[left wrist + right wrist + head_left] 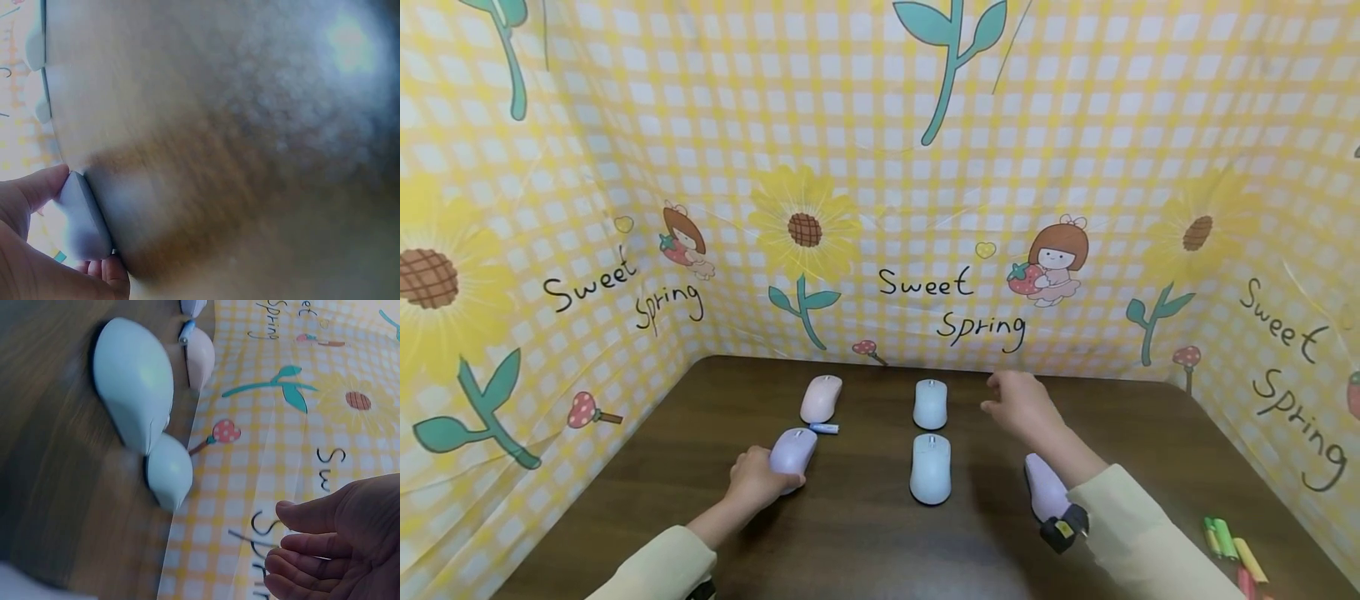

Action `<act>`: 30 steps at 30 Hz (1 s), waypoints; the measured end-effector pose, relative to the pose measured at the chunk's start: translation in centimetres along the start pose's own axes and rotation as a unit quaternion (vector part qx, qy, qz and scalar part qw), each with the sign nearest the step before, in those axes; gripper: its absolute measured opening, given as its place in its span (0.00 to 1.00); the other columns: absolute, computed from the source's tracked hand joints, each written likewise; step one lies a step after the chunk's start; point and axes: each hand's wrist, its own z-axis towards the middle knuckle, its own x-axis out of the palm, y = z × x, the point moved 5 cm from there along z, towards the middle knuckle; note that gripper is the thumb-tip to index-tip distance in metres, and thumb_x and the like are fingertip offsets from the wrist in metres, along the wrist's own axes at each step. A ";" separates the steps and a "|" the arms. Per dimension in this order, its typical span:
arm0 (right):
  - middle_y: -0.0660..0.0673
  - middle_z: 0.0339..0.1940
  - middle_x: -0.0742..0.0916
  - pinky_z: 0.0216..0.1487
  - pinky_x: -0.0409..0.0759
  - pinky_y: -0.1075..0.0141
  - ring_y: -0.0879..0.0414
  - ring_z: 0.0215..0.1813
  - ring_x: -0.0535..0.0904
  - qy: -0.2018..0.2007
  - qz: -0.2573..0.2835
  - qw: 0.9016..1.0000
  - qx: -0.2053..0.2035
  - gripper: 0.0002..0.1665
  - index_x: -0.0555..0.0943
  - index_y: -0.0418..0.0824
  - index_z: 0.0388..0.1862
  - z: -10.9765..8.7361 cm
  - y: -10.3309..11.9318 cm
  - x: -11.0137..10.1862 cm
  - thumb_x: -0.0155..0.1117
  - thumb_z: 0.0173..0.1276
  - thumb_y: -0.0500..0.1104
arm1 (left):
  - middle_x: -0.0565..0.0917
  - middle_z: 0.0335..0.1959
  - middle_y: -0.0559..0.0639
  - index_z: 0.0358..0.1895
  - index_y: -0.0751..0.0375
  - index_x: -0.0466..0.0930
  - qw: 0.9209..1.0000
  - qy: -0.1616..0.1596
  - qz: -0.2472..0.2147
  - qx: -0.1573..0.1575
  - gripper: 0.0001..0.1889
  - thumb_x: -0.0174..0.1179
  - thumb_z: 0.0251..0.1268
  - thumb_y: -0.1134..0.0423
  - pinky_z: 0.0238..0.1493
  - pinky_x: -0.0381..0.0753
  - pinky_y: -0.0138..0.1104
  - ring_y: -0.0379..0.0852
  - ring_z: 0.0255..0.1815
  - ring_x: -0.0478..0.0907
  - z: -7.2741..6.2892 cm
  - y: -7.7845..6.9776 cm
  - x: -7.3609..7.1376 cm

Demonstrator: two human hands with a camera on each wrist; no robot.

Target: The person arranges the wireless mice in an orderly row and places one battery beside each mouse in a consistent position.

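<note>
My left hand [756,483] grips a lavender computer mouse [792,457] by its sides at the left of the table. In the left wrist view, thumb and fingers close on opposite sides of this mouse [81,219]. Just behind it lie a small blue battery [825,429] and a pale pink mouse [821,399]. My right hand [1021,407] is raised near the table's back edge, holding nothing, its fingers loosely bent. Left of it, two light blue mice stand in line, a rear one [930,404] and a front one [931,469].
Another lavender mouse [1045,490] lies by my right forearm, partly behind the black wrist camera [1063,528]. Several green, yellow and red small cylinders [1223,537] lie at the right front of the brown table [865,542]. A checkered cloth [865,167] walls the back and sides.
</note>
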 end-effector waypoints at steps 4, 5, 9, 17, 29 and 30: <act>0.36 0.41 0.86 0.43 0.79 0.50 0.42 0.45 0.82 -0.004 -0.006 1.000 0.002 0.22 0.80 0.28 0.51 -0.9 -1.6 -0.6 0.70 0.62 0.40 | 0.77 0.32 0.64 0.36 0.80 0.78 1.000 0.001 -0.001 -0.002 0.29 0.77 0.39 0.57 0.43 0.66 0.51 0.62 0.39 0.72 -0.1 0.1 0.0; 0.36 0.41 0.86 0.43 0.79 0.50 0.42 0.45 0.82 -0.005 -0.006 1.000 0.003 0.20 0.81 0.29 0.50 -1.1 -2.0 -0.7 0.70 0.62 0.40 | 0.77 0.32 0.64 0.36 0.80 0.78 1.000 0.000 0.000 -0.001 0.29 0.77 0.39 0.57 0.43 0.66 0.51 0.62 0.39 0.72 -0.1 0.1 0.0; 0.33 0.44 0.85 0.43 0.79 0.49 0.39 0.46 0.81 -0.006 -0.005 1.000 0.007 0.19 0.81 0.29 0.49 -1.9 -3.2 -1.2 0.70 0.62 0.39 | 0.77 0.31 0.63 0.36 0.80 0.78 1.000 -0.001 0.001 0.001 0.28 0.77 0.39 0.57 0.43 0.66 0.51 0.62 0.38 0.73 -0.1 0.0 0.0; 0.32 0.41 0.85 0.41 0.79 0.49 0.39 0.44 0.82 -0.011 -0.008 1.000 0.012 0.20 0.80 0.26 0.48 -2.9 -4.9 -2.2 0.70 0.62 0.38 | 0.77 0.31 0.63 0.36 0.79 0.78 1.000 -0.002 0.002 0.001 0.28 0.77 0.38 0.57 0.42 0.67 0.51 0.62 0.38 0.73 -0.1 0.0 0.1; 0.33 0.39 0.85 0.41 0.78 0.47 0.38 0.43 0.82 -0.021 0.003 1.000 0.019 0.18 0.79 0.25 0.45 -4.7 -7.3 -3.2 0.68 0.60 0.38 | 0.77 0.31 0.63 0.35 0.79 0.78 1.000 -0.003 -0.002 0.000 0.28 0.77 0.38 0.57 0.41 0.67 0.50 0.61 0.37 0.72 -0.1 -0.1 0.0; 0.32 0.39 0.85 0.41 0.78 0.47 0.38 0.43 0.82 -0.020 0.002 1.000 0.021 0.19 0.79 0.25 0.45 -4.8 -7.5 -3.2 0.68 0.60 0.38 | 0.77 0.31 0.63 0.35 0.79 0.78 1.000 -0.003 -0.001 0.001 0.28 0.77 0.38 0.57 0.41 0.67 0.50 0.61 0.37 0.73 -0.1 -0.1 0.0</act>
